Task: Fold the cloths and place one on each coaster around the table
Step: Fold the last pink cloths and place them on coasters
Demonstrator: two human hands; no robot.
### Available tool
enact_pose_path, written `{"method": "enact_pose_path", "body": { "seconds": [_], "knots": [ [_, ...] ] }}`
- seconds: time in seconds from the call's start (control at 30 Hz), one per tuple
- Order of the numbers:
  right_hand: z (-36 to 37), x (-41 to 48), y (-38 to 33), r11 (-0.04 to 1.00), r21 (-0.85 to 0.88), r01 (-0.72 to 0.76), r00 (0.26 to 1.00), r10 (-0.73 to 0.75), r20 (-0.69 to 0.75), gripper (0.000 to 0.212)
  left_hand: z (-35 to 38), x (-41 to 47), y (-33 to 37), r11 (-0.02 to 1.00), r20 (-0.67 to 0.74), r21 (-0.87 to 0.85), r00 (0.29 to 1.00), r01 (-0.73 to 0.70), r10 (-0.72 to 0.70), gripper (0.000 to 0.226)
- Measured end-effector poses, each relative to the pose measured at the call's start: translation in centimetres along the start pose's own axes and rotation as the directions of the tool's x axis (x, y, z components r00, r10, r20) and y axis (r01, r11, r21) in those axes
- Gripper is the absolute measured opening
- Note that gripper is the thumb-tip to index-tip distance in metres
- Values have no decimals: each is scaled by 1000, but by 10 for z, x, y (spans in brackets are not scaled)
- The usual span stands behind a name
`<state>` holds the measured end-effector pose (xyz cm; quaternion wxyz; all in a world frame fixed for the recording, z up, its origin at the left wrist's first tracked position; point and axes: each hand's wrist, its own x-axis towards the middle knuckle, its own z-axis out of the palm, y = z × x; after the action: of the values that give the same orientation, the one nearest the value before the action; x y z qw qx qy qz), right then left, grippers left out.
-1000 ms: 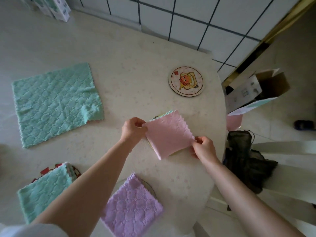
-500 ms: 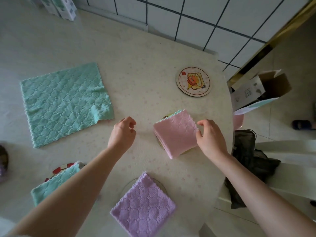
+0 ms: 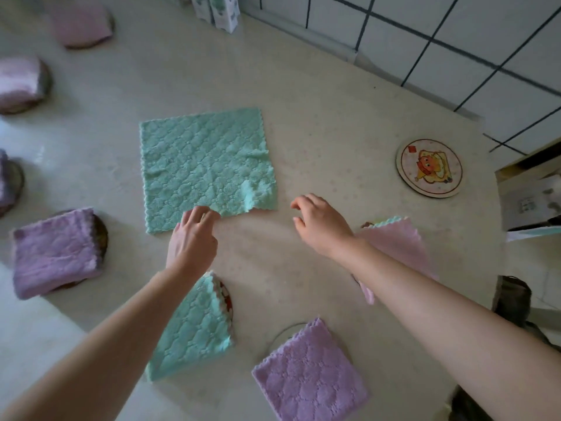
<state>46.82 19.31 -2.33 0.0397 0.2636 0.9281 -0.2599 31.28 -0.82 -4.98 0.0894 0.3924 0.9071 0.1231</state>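
Observation:
An unfolded teal cloth [image 3: 206,168] lies flat in the middle of the table. My left hand [image 3: 192,238] touches its near edge with the fingertips, holding nothing. My right hand [image 3: 321,223] hovers open just right of the cloth's near right corner. A folded pink cloth [image 3: 400,247] lies on a coaster behind my right forearm. One round cartoon coaster [image 3: 429,168] at the right is bare. A folded teal cloth [image 3: 194,326] and a folded purple cloth [image 3: 309,372] rest on coasters near me.
More folded cloths sit on coasters along the left: a purple one [image 3: 53,253] and pink ones [image 3: 18,82] [image 3: 79,21]. Small boxes [image 3: 217,9] stand at the back by the tiled wall. An open cardboard box [image 3: 531,196] is beyond the table's right edge.
Both hands let go of the folded pink cloth and moved left toward the flat teal cloth. The view swung left, bringing more covered coasters into sight.

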Motion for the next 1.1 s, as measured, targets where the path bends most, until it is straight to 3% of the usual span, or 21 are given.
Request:
{"method": "enact_pose_path", "body": {
  "seconds": [0.13,0.27,0.4,0.6,0.77,0.97,1.1],
  "knots": [
    [14,30,-24,995,-81,65,996,-59,69,42,-1,-3,-34,997,36,16,997,73,-73,57],
    [24,53,-35,979,-166,117,986,-94,139,61,-3,-2,-58,999,49,42,999,16,-18,57],
    [35,64,-41,962,-250,107,978,-56,203,61,-4,3,-61,999,34,45,999,-10,8,49],
    [35,68,-49,945,-307,109,993,-89,78,47,-6,9,-62,994,3,101,999,-40,40,36],
    [6,74,-53,947,-287,142,984,-166,-60,39,-11,17,-68,985,-7,168,999,-47,49,38],
    [-23,62,-39,976,-179,126,977,-153,-146,42,-27,22,-84,995,-74,41,993,96,-93,20],
    [-36,51,-23,993,-70,99,981,-109,-161,32,-38,12,-81,995,-93,-36,991,88,-91,20]
  ]
}}
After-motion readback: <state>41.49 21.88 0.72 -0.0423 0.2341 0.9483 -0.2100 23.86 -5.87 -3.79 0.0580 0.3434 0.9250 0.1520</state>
